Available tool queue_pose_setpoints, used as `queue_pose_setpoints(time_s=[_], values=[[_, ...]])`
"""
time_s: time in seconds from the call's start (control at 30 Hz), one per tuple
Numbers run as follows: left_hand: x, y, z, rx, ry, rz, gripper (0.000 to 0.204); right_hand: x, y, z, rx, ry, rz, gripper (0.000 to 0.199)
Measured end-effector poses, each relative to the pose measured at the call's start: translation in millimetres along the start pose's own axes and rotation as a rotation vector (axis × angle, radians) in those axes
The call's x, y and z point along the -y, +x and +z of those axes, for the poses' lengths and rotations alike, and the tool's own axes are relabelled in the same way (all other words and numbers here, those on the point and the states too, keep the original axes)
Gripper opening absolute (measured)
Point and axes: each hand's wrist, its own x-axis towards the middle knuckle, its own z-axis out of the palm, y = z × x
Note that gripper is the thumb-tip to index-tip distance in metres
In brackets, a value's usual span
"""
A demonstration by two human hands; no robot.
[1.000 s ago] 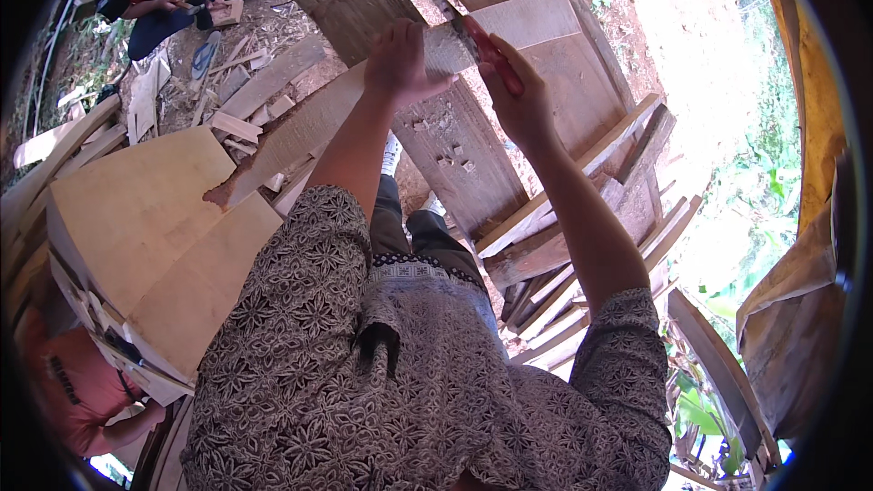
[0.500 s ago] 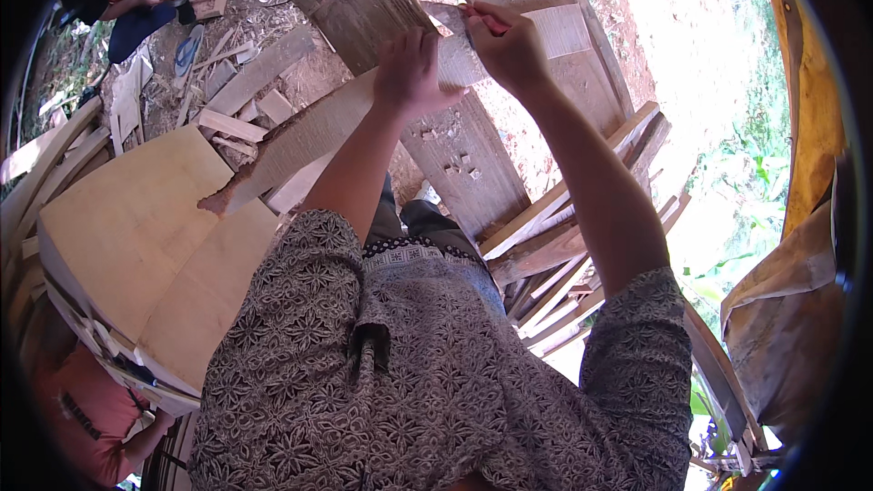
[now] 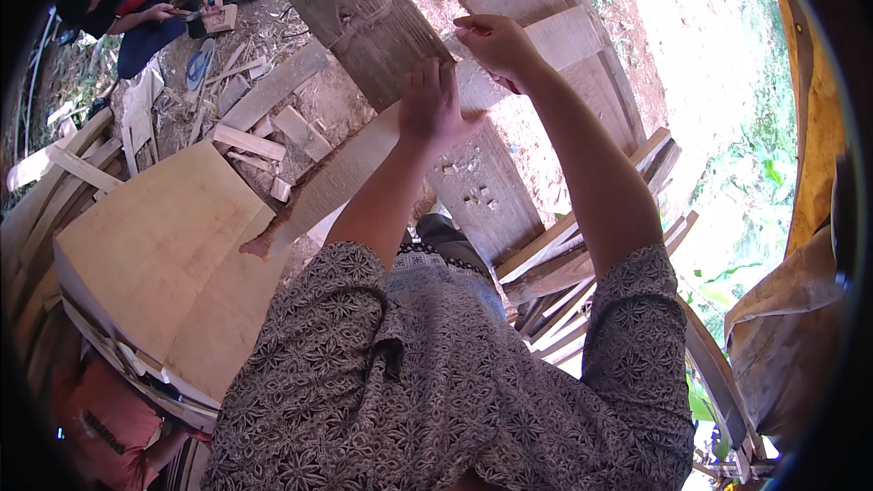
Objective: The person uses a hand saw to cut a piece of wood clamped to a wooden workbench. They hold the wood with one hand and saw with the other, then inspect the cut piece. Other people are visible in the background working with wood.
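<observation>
A long, pale plank [image 3: 350, 164] with a rough, broken left end lies slantwise across other boards in front of me. My left hand [image 3: 435, 111] presses down on it, fingers over its far edge and thumb apart along the top. Just to the right, my right hand [image 3: 500, 50] is raised above the plank, closed around a red-handled saw [image 3: 507, 84]. Only a bit of the red grip shows; the blade is hidden or too blurred to see. Under the plank runs a wide, weathered board [image 3: 368, 14], with small wood chips on its nearer part [image 3: 482, 186].
A pale curved wooden panel [image 3: 159, 255] stands at left. Wood offcuts [image 3: 250, 143] litter the ground. Stacked slats [image 3: 564, 282] lie right of my legs. A person [image 3: 150, 0] works a small block at far left; another, in a red shirt [image 3: 114, 409], is at lower left.
The view has shifted, so the boards sit lower and further right. My right hand has moved forward and left over the plank; the grey blade seen before no longer shows. My left hand stays on the plank.
</observation>
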Motion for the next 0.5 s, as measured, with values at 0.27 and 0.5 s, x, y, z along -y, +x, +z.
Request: queue_pose_setpoints(time_s=[0.27, 0.5], values=[[-2, 11, -1, -0.014, 0.058, -0.072, 0.088, 8, 17, 3, 0.009, -0.147, -0.195, 0.024], [-1, 10, 5, 0.005, 0.075, -0.093, 0.085, -44, -35, 12, -0.242, 0.05, -0.325, 0.022]])
